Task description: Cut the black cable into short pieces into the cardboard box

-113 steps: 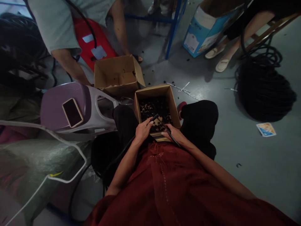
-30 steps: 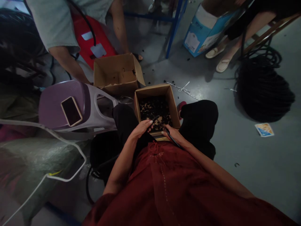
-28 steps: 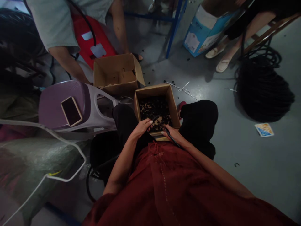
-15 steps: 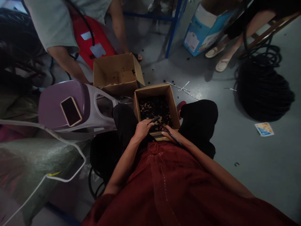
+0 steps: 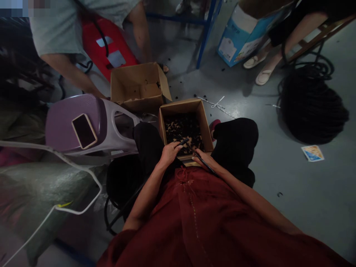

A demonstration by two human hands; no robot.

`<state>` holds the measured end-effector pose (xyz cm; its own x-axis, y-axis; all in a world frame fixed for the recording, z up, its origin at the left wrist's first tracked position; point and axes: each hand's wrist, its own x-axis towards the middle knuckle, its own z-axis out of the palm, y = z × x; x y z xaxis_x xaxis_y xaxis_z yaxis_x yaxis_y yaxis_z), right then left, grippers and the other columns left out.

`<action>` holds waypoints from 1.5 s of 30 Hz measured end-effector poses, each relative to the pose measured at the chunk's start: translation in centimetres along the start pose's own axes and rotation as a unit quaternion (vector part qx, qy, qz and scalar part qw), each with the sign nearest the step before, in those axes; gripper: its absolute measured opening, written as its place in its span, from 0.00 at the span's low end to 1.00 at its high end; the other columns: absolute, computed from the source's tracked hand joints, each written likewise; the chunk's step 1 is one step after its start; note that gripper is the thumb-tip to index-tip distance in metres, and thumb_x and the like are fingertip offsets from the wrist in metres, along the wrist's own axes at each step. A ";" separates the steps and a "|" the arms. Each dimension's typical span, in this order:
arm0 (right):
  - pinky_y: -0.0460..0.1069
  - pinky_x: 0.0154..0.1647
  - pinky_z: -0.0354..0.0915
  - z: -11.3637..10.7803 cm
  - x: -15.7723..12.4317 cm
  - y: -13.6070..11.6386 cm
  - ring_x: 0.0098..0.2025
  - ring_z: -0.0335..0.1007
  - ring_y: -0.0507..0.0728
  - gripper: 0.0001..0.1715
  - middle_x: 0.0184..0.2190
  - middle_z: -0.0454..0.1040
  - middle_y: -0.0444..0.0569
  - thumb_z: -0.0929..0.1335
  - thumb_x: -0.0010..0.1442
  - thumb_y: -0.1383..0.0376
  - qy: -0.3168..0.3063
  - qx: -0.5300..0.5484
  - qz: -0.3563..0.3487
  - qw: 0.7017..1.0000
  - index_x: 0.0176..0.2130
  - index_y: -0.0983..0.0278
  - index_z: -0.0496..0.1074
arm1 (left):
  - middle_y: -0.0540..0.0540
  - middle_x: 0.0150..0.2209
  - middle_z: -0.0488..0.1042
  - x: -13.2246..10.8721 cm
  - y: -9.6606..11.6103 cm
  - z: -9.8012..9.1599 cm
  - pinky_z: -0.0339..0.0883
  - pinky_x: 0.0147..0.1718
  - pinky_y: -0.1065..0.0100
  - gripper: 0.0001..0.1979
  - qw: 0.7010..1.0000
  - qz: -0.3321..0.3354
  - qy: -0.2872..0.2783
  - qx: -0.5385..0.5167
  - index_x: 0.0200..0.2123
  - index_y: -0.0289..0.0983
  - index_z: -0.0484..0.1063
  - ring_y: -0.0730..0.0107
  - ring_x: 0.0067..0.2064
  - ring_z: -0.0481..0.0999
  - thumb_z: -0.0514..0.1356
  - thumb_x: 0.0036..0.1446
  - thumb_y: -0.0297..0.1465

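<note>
My left hand point(image 5: 170, 152) is closed around a black cord or hose point(image 5: 183, 141), its end sticking out past my fingers. A black length runs behind my left forearm towards a dark coil point(image 5: 122, 181) beside my left leg. My right hand point(image 5: 205, 160) is closed on a slim dark long-handled tool point(image 5: 209, 167), its tip close to the cord; its exact kind is hard to make out. Both hands are over the near edge of an open cardboard box point(image 5: 207, 126) between my knees. Many small black pieces point(image 5: 182, 126) cover the bottom of the box.
A second cardboard box point(image 5: 136, 83) stands ahead, near another person's hand. At left is a purple stool point(image 5: 59, 122) bearing a phone point(image 5: 84, 131). A white cable point(image 5: 91, 178) crosses the left side. Right lie a black coil point(image 5: 314, 107) and a small packet point(image 5: 313, 152).
My hands stay nearly in place, while the cord end in my left hand shows a little more. A black length now shows beside my left forearm. The other person's arm at upper left has shifted slightly.
</note>
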<state>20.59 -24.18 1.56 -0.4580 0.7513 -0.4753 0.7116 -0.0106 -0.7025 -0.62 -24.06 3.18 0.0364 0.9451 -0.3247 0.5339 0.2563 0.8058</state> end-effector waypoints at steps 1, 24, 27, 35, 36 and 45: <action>0.46 0.34 0.59 0.0 0.0 0.0 0.35 0.69 0.55 0.14 0.33 0.73 0.47 0.63 0.58 0.60 0.006 -0.002 -0.003 1.000 0.45 0.61 0.66 | 0.47 0.35 0.75 0.0 0.2 -0.2 0.62 0.34 0.72 0.14 0.998 -0.026 -0.021 -0.045 0.43 0.35 0.74 0.71 0.34 0.71 0.55 0.59 0.35; 0.49 0.44 0.62 -0.5 -0.1 -0.6 0.45 0.70 0.58 0.23 0.47 0.71 0.55 0.60 0.62 0.55 -0.043 0.032 -0.033 0.998 0.53 0.65 0.62 | 0.49 0.25 0.69 -0.2 0.6 -0.4 0.58 0.30 0.73 0.14 0.997 0.033 -0.059 0.044 0.29 0.36 0.69 0.74 0.28 0.67 0.49 0.62 0.35; 0.50 0.44 0.62 -0.9 -0.2 -1.1 0.45 0.70 0.59 0.24 0.46 0.72 0.56 0.61 0.61 0.55 -0.049 0.021 -0.031 0.998 0.52 0.65 0.62 | 0.46 0.30 0.73 -0.5 1.0 -0.5 0.60 0.33 0.72 0.13 0.992 0.030 -0.059 0.107 0.36 0.36 0.71 0.70 0.32 0.71 0.49 0.63 0.35; 0.47 0.36 0.60 -1.1 -0.3 -1.4 0.38 0.71 0.58 0.19 0.37 0.73 0.52 0.61 0.60 0.55 -0.034 -0.037 -0.019 0.999 0.46 0.63 0.64 | 0.49 0.25 0.70 -0.8 1.3 -0.7 0.58 0.30 0.73 0.14 0.998 0.023 -0.058 0.029 0.31 0.35 0.70 0.74 0.28 0.67 0.49 0.61 0.36; 0.47 0.35 0.59 -1.1 -0.3 -1.5 0.37 0.70 0.58 0.18 0.36 0.73 0.51 0.61 0.60 0.55 -0.030 -0.044 -0.020 0.998 0.46 0.63 0.64 | 0.50 0.24 0.68 -0.8 1.3 -0.7 0.58 0.28 0.73 0.14 0.998 0.011 -0.060 -0.005 0.30 0.35 0.69 0.75 0.26 0.65 0.49 0.61 0.36; 0.46 0.33 0.55 -1.4 -0.4 -2.2 0.36 0.69 0.56 0.16 0.36 0.74 0.51 0.62 0.60 0.58 -0.015 -0.100 -0.014 0.995 0.45 0.63 0.65 | 0.52 0.24 0.65 -1.1 1.3 -0.9 0.54 0.20 0.76 0.14 0.965 -0.080 -0.127 -0.215 0.30 0.33 0.66 0.81 0.22 0.60 0.54 0.55 0.40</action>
<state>19.98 -23.48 4.01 -0.4928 0.7297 -0.4740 0.7884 0.1441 -0.5980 -0.73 -24.57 5.02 0.2170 0.8207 -0.5286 0.1523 0.5064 0.8487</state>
